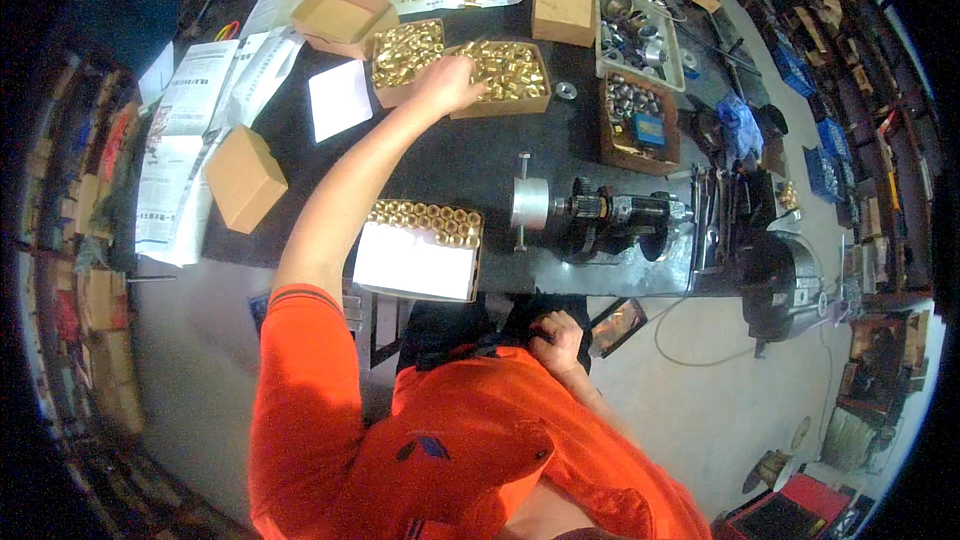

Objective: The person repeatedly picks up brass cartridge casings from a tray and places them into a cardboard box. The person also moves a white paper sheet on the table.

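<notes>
Brass fittings (510,70) fill the box under the left hand (447,83), which curls loosely on them; the right hand (556,340) rests fisted, far back.

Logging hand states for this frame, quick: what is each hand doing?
Left hand: reaching into the box of brass fittings; grip cannot be told.
Right hand: closed, resting against dark fabric at the lap.

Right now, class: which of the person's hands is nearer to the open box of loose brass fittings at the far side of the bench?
Left. The left hand reaches into the box of brass fittings, touching the pieces. The right hand rests near the body, at the bench's near edge.
</notes>
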